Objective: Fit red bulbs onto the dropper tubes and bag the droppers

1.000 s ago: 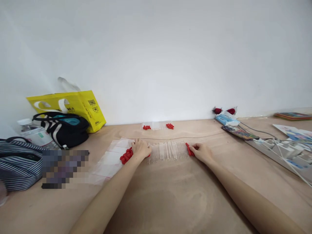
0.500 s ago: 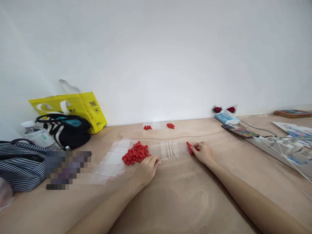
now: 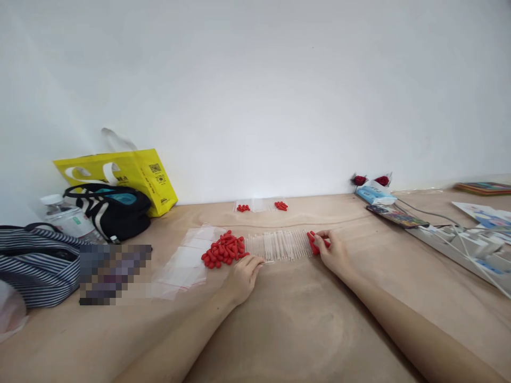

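Note:
A row of thin whitish sticks [image 3: 281, 245] lies side by side on the wooden table. At its left end is a heap of small red pieces [image 3: 223, 250], partly over clear plastic bags [image 3: 181, 263]. My left hand [image 3: 242, 276] rests just below the heap, its fingers together by the lower left of the row; what they hold, if anything, is too small to tell. At the right end of the row, my right hand [image 3: 333, 252] pinches a red piece [image 3: 312, 235], with more red under the fingers.
Bags with red pieces [image 3: 281, 206] lie near the wall. On the left stand a yellow bag [image 3: 159, 186], a black bag [image 3: 136, 218], a bottle [image 3: 74, 221] and a striped bag [image 3: 43, 271]. On the right are a tissue pack [image 3: 375, 194], power strips and cables [image 3: 471, 247].
My right hand's fingers have shifted slightly at the red pieces. The whole view has moved a little, while my left hand stays near the same spot by the sticks.

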Demonstrator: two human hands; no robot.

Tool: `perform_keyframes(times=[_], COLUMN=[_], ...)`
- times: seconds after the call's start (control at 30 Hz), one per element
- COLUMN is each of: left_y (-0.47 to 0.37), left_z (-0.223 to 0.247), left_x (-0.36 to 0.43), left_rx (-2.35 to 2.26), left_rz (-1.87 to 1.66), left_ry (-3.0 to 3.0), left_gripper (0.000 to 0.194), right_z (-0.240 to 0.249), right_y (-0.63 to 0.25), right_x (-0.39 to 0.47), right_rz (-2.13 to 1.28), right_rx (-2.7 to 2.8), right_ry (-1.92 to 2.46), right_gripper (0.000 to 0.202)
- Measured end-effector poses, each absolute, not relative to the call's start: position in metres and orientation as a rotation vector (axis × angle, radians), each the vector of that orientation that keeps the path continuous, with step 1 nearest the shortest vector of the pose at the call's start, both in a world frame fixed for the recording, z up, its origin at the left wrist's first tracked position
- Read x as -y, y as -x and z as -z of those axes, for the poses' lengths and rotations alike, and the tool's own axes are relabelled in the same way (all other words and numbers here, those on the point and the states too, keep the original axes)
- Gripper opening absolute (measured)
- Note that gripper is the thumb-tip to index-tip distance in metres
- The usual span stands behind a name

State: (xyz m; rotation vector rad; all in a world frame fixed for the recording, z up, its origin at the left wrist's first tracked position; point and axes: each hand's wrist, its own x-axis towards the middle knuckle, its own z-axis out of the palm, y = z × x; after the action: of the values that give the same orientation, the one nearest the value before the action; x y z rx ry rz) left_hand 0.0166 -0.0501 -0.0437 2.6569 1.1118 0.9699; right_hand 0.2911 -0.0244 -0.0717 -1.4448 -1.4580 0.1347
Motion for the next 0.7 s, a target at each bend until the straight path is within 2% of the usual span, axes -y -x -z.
perform_keyframes(times=[0.2,0.47,0.7], left_y=[-0.019,-0.022,-0.021], left_z=[0.042,0.042,0.043], left_x=[0.051,0.049,0.046], left_rx=[-1.101,-1.186,-1.136], left_rz=[-0.972,-0.956,-1.018], left_ry=[-2.622,-2.605,-2.609], left_gripper=[0.024,0.017,0.021], right_z=[0.060,0.050,0.053], right_y=[-0.259,-0.230,-0.228], right_x=[0.041,0.050,0.062], right_rz=[-0.105,-0.151,-0.222], right_rx=[1.827,1.940,2.034], right_ry=[1.161,1.109,1.157], right_gripper=[0.024,0.018,0.015])
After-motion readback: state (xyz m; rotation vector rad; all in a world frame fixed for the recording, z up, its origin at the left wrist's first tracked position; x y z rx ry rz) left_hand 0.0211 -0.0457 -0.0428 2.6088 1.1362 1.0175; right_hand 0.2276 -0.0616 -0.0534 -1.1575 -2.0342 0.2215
